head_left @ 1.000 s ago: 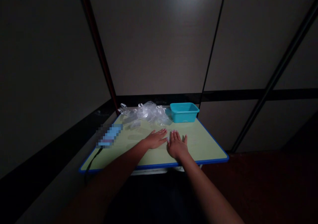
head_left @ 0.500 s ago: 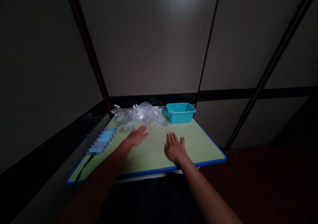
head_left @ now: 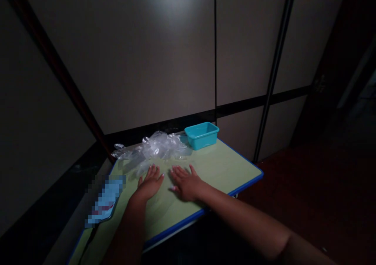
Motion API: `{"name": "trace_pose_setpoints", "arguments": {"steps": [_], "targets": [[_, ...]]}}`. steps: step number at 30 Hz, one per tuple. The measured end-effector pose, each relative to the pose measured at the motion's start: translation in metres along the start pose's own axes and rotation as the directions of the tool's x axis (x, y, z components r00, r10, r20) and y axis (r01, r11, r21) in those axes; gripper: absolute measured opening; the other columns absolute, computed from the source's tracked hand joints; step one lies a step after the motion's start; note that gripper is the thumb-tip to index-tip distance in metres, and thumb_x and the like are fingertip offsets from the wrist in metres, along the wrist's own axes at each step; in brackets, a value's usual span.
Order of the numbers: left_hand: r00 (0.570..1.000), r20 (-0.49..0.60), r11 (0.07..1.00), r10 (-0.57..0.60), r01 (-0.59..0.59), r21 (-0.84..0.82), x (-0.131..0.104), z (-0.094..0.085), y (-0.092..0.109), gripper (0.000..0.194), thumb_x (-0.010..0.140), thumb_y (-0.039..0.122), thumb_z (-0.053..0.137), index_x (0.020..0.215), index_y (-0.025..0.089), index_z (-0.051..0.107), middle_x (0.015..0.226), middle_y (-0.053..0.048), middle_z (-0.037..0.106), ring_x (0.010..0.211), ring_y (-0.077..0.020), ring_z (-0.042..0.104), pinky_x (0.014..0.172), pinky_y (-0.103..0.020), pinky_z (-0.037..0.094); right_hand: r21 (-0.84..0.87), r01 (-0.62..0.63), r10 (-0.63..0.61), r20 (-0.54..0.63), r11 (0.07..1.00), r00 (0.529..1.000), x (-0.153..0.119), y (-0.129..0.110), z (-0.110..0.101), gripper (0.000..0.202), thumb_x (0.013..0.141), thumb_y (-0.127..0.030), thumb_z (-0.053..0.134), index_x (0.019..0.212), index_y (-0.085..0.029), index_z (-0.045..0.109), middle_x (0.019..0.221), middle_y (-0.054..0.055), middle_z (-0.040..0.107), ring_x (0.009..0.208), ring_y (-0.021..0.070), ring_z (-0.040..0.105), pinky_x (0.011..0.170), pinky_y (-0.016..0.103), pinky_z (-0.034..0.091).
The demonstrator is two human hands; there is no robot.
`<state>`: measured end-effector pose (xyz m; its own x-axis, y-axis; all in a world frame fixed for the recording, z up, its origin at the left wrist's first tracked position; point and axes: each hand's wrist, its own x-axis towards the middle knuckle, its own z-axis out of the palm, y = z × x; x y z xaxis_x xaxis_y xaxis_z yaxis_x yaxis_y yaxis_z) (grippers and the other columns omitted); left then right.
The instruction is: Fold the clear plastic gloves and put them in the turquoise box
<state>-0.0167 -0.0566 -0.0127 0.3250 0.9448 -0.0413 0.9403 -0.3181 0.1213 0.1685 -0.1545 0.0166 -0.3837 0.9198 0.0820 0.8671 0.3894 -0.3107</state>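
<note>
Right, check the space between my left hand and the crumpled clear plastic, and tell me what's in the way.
Nothing visible stands between the left hand and the crumpled clear plastic. The turquoise basin is off to the right of that path.

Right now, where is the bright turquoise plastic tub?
In the head view, the bright turquoise plastic tub sits at the far edge of the pale green, blue-edged table, just right of the crumpled clear plastic.

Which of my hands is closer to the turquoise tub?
Your right hand; your left hand is farther from the tub, nearer the table's left edge.
</note>
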Motion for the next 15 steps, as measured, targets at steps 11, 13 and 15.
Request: {"name": "trace_pose_setpoints", "arguments": {"steps": [11, 13, 15], "targets": [[0.996, 0.053, 0.997, -0.075, 0.074, 0.027, -0.003, -0.002, 0.008, 0.076, 0.084, 0.064, 0.022, 0.146, 0.02, 0.017, 0.151, -0.011, 0.003, 0.139, -0.0302, 0.003, 0.103, -0.065, 0.009, -0.008, -0.056, 0.056, 0.081, 0.998, 0.995, 0.05, 0.024, 0.014, 0.063, 0.091, -0.057, 0.014, 0.146, -0.027, 0.014, 0.153, 0.004, 0.01, 0.139, 0.0239, 0.005, 0.106, 0.058, -0.002], [0.997, 0.044, 0.998, -0.07, 0.07, 0.008, -0.003, -0.003, 0.008, 0.083, 0.08, 0.069, 0.027, 0.146, 0.019, 0.018, 0.151, -0.012, 0.004, 0.138, -0.0331, 0.002, 0.102, -0.066, 0.008, -0.03, -0.109, 0.111, 0.097, 0.994, 0.989, 0.042, 0.033, 0.01, 0.064, 0.089, -0.062, 0.016, 0.145, -0.031, 0.015, 0.153, 0.001, 0.006, 0.139, 0.0266, 0.0, 0.105, 0.06, -0.002], [0.998, 0.028, 0.998, -0.056, 0.056, -0.009, -0.004, -0.003, 0.008, 0.09, 0.075, 0.074, 0.033, 0.145, 0.019, 0.019, 0.151, -0.013, 0.005, 0.138, -0.0355, 0.002, 0.101, -0.067, 0.008, -0.053, -0.148, 0.153, 0.104, 0.988, 0.983, 0.032, 0.044, 0.004, 0.065, 0.088, -0.064, 0.017, 0.145, -0.033, 0.015, 0.153, 0.001, 0.005, 0.139, 0.0286, -0.002, 0.104, 0.061, -0.002]]}}
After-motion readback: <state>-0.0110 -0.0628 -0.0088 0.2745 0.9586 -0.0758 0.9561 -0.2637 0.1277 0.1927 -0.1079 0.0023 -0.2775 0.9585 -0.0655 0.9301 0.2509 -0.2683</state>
